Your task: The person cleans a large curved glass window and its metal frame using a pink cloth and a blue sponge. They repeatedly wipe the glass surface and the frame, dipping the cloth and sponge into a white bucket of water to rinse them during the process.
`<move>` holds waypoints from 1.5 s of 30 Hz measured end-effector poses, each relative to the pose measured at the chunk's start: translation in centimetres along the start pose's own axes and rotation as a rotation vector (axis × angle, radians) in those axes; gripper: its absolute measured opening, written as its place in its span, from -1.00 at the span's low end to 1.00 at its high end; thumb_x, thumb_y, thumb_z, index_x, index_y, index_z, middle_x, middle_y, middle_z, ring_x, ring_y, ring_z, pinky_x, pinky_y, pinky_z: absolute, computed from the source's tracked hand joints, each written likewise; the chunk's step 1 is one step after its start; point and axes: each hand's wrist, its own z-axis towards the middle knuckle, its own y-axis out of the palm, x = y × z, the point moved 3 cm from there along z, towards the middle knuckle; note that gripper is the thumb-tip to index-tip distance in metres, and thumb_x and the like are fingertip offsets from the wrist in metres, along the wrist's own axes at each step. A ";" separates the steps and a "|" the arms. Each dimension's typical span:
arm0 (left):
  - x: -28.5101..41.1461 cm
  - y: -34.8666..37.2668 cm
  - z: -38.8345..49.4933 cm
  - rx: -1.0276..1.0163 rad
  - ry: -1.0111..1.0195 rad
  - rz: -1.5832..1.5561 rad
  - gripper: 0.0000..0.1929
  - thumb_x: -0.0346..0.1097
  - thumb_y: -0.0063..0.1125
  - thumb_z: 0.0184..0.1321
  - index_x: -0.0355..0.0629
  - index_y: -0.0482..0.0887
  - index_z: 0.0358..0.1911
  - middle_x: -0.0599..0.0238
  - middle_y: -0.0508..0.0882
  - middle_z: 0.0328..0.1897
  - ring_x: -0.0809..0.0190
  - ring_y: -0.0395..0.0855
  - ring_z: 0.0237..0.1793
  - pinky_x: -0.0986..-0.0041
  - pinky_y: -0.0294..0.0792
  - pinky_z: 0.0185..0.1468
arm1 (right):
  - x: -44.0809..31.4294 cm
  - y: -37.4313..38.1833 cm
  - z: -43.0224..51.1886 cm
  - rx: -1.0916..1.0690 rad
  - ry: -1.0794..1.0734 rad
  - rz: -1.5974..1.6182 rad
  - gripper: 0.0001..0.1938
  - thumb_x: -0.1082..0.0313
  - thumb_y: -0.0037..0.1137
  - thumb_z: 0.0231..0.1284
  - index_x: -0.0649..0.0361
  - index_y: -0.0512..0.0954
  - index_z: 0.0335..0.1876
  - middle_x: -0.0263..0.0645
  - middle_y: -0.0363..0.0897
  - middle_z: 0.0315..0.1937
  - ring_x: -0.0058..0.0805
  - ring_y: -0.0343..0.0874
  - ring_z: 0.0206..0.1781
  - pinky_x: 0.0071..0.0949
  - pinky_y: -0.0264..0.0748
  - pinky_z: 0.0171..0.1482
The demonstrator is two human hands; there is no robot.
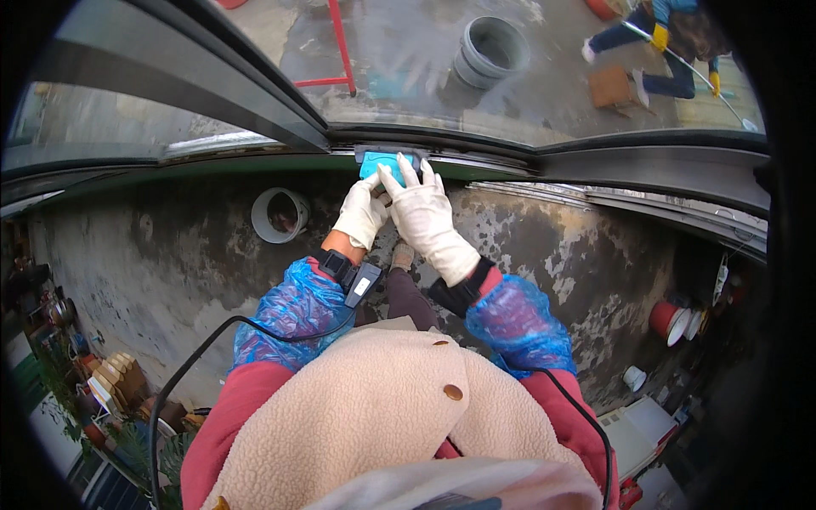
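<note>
Both hands wear pale rubber gloves and meet at the sill of a dark-framed window. Between them and the window track (472, 160) lies a flat turquoise object (377, 163), perhaps a cloth or pad. My left hand (363, 210) has its fingers at the object's near left edge, partly hidden behind it. My right hand (424, 213) rests its spread fingertips on the right part of the object. Something dark and flat shows around the object's far edge; what it is cannot be told. A glass pane (421, 64) stands just beyond.
A white bucket (280, 215) stands on the stained floor at left. Beyond the glass are a grey bucket (489, 52), a red metal frame (343, 51) and a person (676, 44) in yellow gloves with a long pole. Red and white containers (669, 322) lie at right.
</note>
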 end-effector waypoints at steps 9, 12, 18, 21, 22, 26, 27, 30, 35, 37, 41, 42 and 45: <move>3.7 0.0 1.8 0.094 0.088 0.309 -0.71 -0.10 0.18 0.16 -0.05 0.50 -0.15 0.32 0.56 -0.22 0.20 0.54 -0.23 0.23 0.41 -0.12 | 0.3 3.8 5.2 0.122 -0.096 -0.040 -0.43 0.35 0.03 0.01 -0.07 0.36 0.27 -0.16 0.52 0.04 -0.18 0.50 0.08 -0.38 0.49 0.05; 4.0 0.4 1.8 -0.033 0.052 0.284 -0.69 -0.07 0.18 0.16 -0.03 0.50 -0.11 0.31 0.56 -0.19 0.19 0.55 -0.18 0.22 0.37 -0.04 | 1.0 3.9 6.0 0.131 -0.078 0.055 -0.48 0.31 -0.01 0.04 0.03 0.37 0.23 -0.22 0.54 0.00 -0.20 0.52 0.01 -0.37 0.53 -0.02; 4.5 -4.9 -1.7 -0.128 -0.057 0.470 -0.60 -0.08 0.05 0.26 -0.24 0.49 0.02 -0.02 0.55 -0.01 0.04 0.56 -0.04 0.22 0.42 0.07 | -0.1 4.9 7.6 0.092 -0.080 0.116 -0.43 0.39 0.02 -0.06 0.06 0.39 0.22 -0.18 0.52 0.02 -0.20 0.51 0.04 -0.32 0.49 0.04; 5.0 -10.0 -3.8 -0.035 -0.101 0.511 -0.59 -0.12 0.07 0.25 -0.27 0.48 0.05 -0.05 0.54 -0.01 0.02 0.56 -0.05 0.22 0.44 0.06 | -1.9 6.2 8.7 0.077 -0.047 0.018 -0.44 0.44 -0.01 -0.01 0.04 0.37 0.24 -0.20 0.48 -0.05 -0.23 0.53 -0.09 -0.32 0.56 -0.15; 5.1 -11.5 -4.4 -0.021 -0.108 0.475 -0.59 -0.14 0.08 0.25 -0.27 0.48 0.06 -0.03 0.55 -0.03 0.02 0.56 -0.05 0.22 0.44 0.05 | -2.2 6.5 8.9 0.064 -0.044 -0.037 -0.45 0.44 -0.02 0.00 0.05 0.37 0.24 -0.20 0.48 -0.05 -0.24 0.53 -0.11 -0.33 0.57 -0.16; 4.4 -15.7 -5.6 0.071 -0.167 0.413 -0.64 -0.19 0.05 0.27 -0.27 0.49 0.04 0.07 0.57 -0.10 0.07 0.58 -0.11 0.25 0.47 0.00 | -2.4 6.9 9.2 0.137 -0.113 -0.011 -0.45 0.48 -0.02 0.00 0.07 0.35 0.24 -0.26 0.51 -0.05 -0.27 0.54 -0.14 -0.37 0.58 -0.19; 4.1 -16.2 -5.6 0.114 -0.175 0.413 -0.67 -0.21 0.05 0.27 -0.28 0.53 0.00 0.09 0.60 -0.17 0.07 0.61 -0.17 0.26 0.49 -0.04 | -2.0 6.9 9.1 0.131 -0.093 0.008 -0.44 0.48 -0.01 -0.01 0.07 0.35 0.24 -0.27 0.52 -0.05 -0.27 0.54 -0.14 -0.38 0.58 -0.20; 2.8 -16.0 -5.1 0.117 -0.213 0.399 -0.75 -0.27 0.05 0.26 -0.28 0.59 -0.10 0.11 0.64 -0.29 0.06 0.64 -0.29 0.28 0.51 -0.12 | -2.1 6.6 9.1 0.130 -0.161 -0.066 -0.43 0.48 0.03 -0.02 0.06 0.35 0.23 -0.29 0.52 -0.03 -0.29 0.55 -0.15 -0.40 0.59 -0.22; 2.2 -14.0 -4.1 0.119 -0.218 0.498 -0.79 -0.32 0.07 0.25 -0.27 0.60 -0.13 0.12 0.66 -0.31 0.15 0.63 -0.35 0.33 0.51 -0.17 | -2.3 6.3 9.4 0.133 -0.181 -0.164 -0.58 0.38 0.00 0.07 0.06 0.43 0.12 -0.30 0.49 -0.23 -0.37 0.53 -0.31 -0.44 0.56 -0.43; 2.8 -13.6 -3.9 0.070 -0.175 0.534 -0.79 -0.31 0.07 0.25 -0.27 0.60 -0.14 0.13 0.66 -0.30 0.17 0.63 -0.35 0.34 0.51 -0.17 | -2.1 6.6 9.5 0.034 -0.167 -0.150 -0.51 0.43 -0.05 0.08 0.04 0.37 0.22 -0.27 0.47 -0.19 -0.30 0.54 -0.26 -0.39 0.59 -0.31; 4.8 -14.7 -4.3 0.082 -0.124 0.547 -0.79 -0.29 0.06 0.26 -0.25 0.60 -0.13 0.13 0.64 -0.26 0.15 0.63 -0.27 0.29 0.51 -0.11 | -0.7 5.7 8.8 0.018 -0.130 -0.173 -0.55 0.43 -0.06 0.10 0.06 0.39 0.18 -0.24 0.48 -0.23 -0.29 0.54 -0.26 -0.37 0.58 -0.31; 5.3 -15.2 -4.5 0.080 -0.115 0.524 -0.78 -0.29 0.06 0.26 -0.23 0.59 -0.12 0.12 0.64 -0.24 0.13 0.63 -0.24 0.27 0.50 -0.09 | -0.1 5.1 8.4 0.054 -0.135 -0.195 -0.61 0.39 -0.04 0.10 0.07 0.42 0.11 -0.24 0.48 -0.27 -0.30 0.55 -0.30 -0.36 0.58 -0.37; 6.5 -17.1 -5.1 0.146 -0.095 0.478 -0.77 -0.29 0.04 0.26 -0.23 0.58 -0.09 0.13 0.64 -0.24 0.11 0.63 -0.25 0.25 0.50 -0.07 | 1.4 3.6 7.5 0.005 -0.104 -0.212 -0.64 0.39 0.01 0.05 0.06 0.46 0.04 -0.23 0.48 -0.29 -0.27 0.55 -0.29 -0.32 0.57 -0.38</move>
